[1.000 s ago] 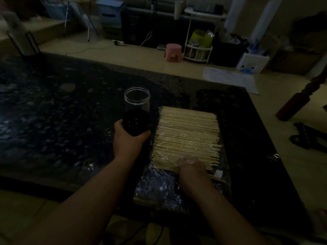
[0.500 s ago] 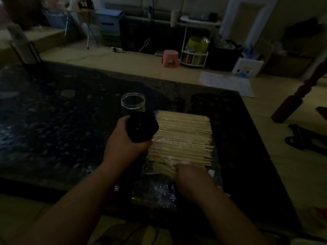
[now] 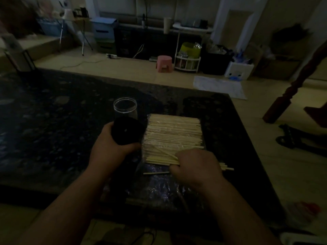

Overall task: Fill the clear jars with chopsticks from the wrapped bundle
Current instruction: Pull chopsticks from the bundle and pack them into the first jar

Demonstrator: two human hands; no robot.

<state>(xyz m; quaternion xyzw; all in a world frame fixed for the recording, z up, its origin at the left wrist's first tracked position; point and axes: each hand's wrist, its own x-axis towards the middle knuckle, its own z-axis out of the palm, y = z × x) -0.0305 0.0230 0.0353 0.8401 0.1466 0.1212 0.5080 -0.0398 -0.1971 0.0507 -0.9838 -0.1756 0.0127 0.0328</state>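
Note:
A flat bundle of pale wooden chopsticks (image 3: 174, 137) lies on crinkled clear wrap (image 3: 162, 190) on the dark table. My right hand (image 3: 196, 165) grips a small bunch of chopsticks at the bundle's near edge; their ends stick out to its right, and one loose stick (image 3: 155, 173) lies just left of it. My left hand (image 3: 113, 151) holds a dark round object (image 3: 126, 130), a jar or its lid, tilted toward me; which it is cannot be told in the dim light. An open clear jar (image 3: 125, 107) stands upright just behind it.
The dark speckled table (image 3: 44, 129) stretches far to the left. Its right edge runs close past the bundle. Beyond it on the floor are a pink stool (image 3: 164, 63), a white rack (image 3: 187, 63) and a dark wooden post (image 3: 292, 96).
My right hand has gathered chopsticks at the bundle's near edge and pulled them loose to the right. My left hand still holds the dark object beside the clear jar.

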